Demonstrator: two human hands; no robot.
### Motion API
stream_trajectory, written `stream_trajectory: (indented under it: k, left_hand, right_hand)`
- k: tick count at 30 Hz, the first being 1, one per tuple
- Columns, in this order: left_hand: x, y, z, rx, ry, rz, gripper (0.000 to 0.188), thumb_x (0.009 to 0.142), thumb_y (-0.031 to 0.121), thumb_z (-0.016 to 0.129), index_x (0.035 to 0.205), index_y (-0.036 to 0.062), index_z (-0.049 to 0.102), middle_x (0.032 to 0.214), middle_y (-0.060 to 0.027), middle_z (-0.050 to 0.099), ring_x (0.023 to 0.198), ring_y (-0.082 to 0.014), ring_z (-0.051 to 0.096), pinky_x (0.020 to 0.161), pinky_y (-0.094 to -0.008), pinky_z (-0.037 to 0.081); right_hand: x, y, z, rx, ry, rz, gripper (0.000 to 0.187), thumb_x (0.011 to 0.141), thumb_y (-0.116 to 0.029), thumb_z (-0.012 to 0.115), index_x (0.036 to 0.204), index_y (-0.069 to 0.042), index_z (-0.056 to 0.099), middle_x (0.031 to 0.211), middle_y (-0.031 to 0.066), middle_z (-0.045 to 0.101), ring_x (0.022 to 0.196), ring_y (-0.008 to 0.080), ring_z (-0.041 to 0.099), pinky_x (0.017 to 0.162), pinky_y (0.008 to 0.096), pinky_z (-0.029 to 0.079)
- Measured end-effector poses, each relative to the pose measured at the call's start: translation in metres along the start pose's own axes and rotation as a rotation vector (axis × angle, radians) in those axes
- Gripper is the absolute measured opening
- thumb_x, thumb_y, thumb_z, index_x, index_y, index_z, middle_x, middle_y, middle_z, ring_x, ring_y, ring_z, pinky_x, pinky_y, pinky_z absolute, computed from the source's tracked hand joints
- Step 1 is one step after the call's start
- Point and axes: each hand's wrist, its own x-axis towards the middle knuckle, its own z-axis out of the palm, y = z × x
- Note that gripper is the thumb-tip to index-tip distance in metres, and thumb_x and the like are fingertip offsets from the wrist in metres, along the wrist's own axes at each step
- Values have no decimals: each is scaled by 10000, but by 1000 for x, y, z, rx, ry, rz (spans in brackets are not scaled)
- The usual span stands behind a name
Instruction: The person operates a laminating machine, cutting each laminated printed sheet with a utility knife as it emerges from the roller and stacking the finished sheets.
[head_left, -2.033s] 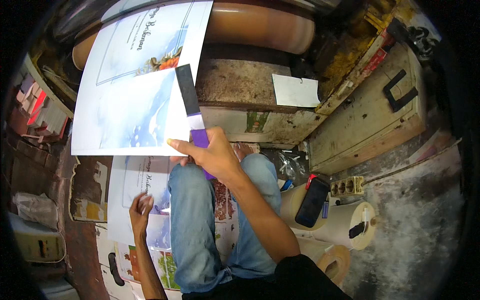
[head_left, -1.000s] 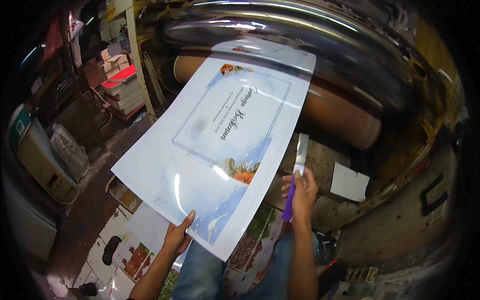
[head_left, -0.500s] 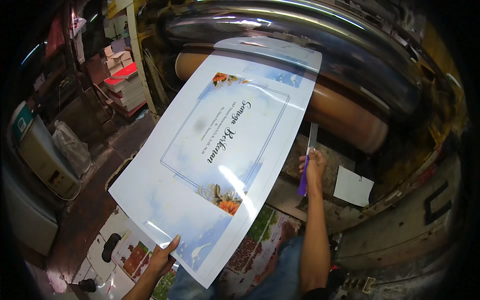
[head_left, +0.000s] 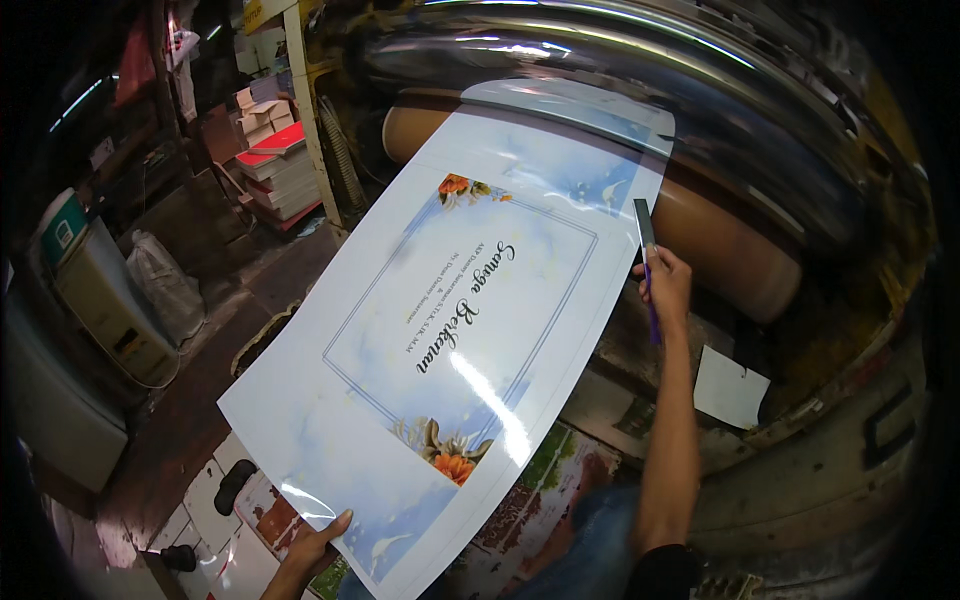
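A large glossy printed sheet [head_left: 380, 440], white and pale blue with orange flowers and a thin double frame, hangs from the rollers toward me. My left hand [head_left: 308, 552] grips its near edge, with the thumb on top. In my right hand [head_left: 668, 288] is a knife [head_left: 643, 222] with a purple handle and a straight grey blade. Its blade points up beside the sheet's right edge, close to the brown roller; whether it touches the sheet I cannot tell.
Dark shiny rollers [head_left: 560, 65] span the top, above a brown roller [head_left: 735, 235]. A small white card [head_left: 730, 388] lies right of my right forearm. Stacked books [head_left: 280, 180] stand at the far left, near a wrapped plastic bag [head_left: 165, 285].
More of the sheet's far part now shows below the rollers. My right hand has raised the knife toward the sheet's right edge. The whole view has shifted slightly.
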Motion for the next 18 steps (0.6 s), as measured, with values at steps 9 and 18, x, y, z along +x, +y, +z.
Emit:
stream_trajectory:
  k: [9, 18]
  left_hand:
    - [-13, 7, -15, -33, 90, -37, 583, 836, 3, 677, 1319, 89, 363, 1198, -127, 523, 1127, -273, 554, 951, -438, 496]
    - [-14, -23, -46, -11, 90, -138, 637, 866, 169, 692, 1375, 34, 334, 1235, -136, 532, 1127, -287, 557, 927, -459, 506]
  right_hand:
    - [-3, 6, -3, -21, -231, 92, 259, 937, -239, 568, 979, 11, 622, 695, 76, 645, 413, 77, 491, 366, 219, 359]
    - [-11, -9, 6, -689, 116, -781, 413, 728, 34, 665, 1104, -137, 665, 1088, 64, 599, 725, 217, 607, 656, 349, 493]
